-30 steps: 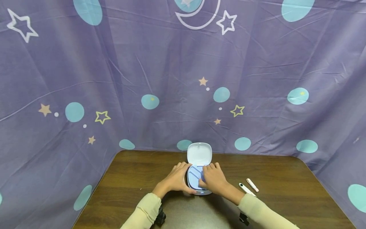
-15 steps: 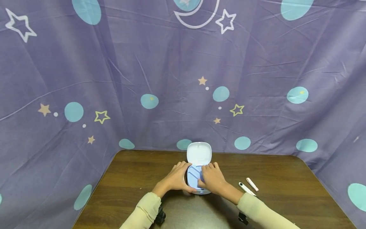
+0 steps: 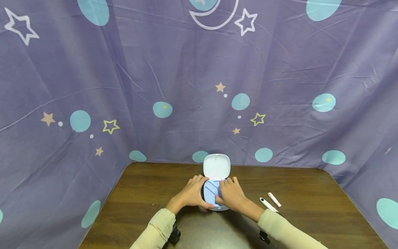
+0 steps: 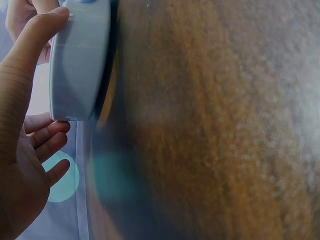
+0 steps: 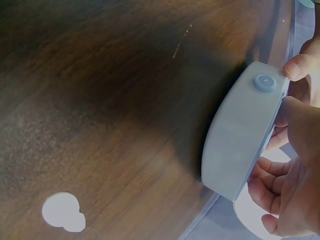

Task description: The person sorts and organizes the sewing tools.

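Observation:
A small white case (image 3: 216, 167) stands on the table with its lid raised toward the back. Inside lies a light blue tray (image 3: 210, 194) with slanted ridges. My left hand (image 3: 190, 194) grips the case's left side, thumb at the front corner and fingers behind, as the left wrist view also shows. Over the right part of the tray, my right hand (image 3: 231, 194) bends its fingers and thumb onto the blue tray; its fingertips are partly hidden. A round blue button (image 5: 265, 83) sits on the case's front wall in the right wrist view.
Right of the case lie two slim white objects: one with a dark dot at its end (image 3: 268, 205), and a shorter one (image 3: 274, 200) behind it. The brown wooden table (image 3: 149, 193) ends at a purple patterned curtain (image 3: 192, 69) at the back and sides.

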Available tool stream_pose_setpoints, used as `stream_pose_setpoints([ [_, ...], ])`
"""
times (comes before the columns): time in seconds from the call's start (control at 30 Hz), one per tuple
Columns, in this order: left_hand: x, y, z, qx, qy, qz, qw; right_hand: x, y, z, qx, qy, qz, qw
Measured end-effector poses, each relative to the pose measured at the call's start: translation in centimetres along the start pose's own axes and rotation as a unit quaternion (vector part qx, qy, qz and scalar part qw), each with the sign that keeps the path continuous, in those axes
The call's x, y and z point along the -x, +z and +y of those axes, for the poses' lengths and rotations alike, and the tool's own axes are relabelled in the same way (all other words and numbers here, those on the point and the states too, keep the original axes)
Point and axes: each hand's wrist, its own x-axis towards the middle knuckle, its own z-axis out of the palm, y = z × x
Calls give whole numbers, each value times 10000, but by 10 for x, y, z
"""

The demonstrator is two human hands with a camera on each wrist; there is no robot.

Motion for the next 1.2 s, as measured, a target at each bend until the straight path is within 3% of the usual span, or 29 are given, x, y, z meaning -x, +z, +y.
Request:
stream_pose_setpoints([
  [0.3, 0, -2, 0, -45, 50, 39, 10000, 1, -1, -1, 31, 8, 86, 10000],
  [0.6, 1, -2, 1, -7, -89, -62, 9999, -1, -1, 1, -173, 94, -184, 9996],
  [0.83, 0, 2, 1, -29, -66, -60, 10000, -2, -11, 17, -325, -3, -253, 9992],
  [1.2, 1, 2, -2, 20, -64, 16, 10000, 7, -38, 77, -274, -784, 752, 9937],
])
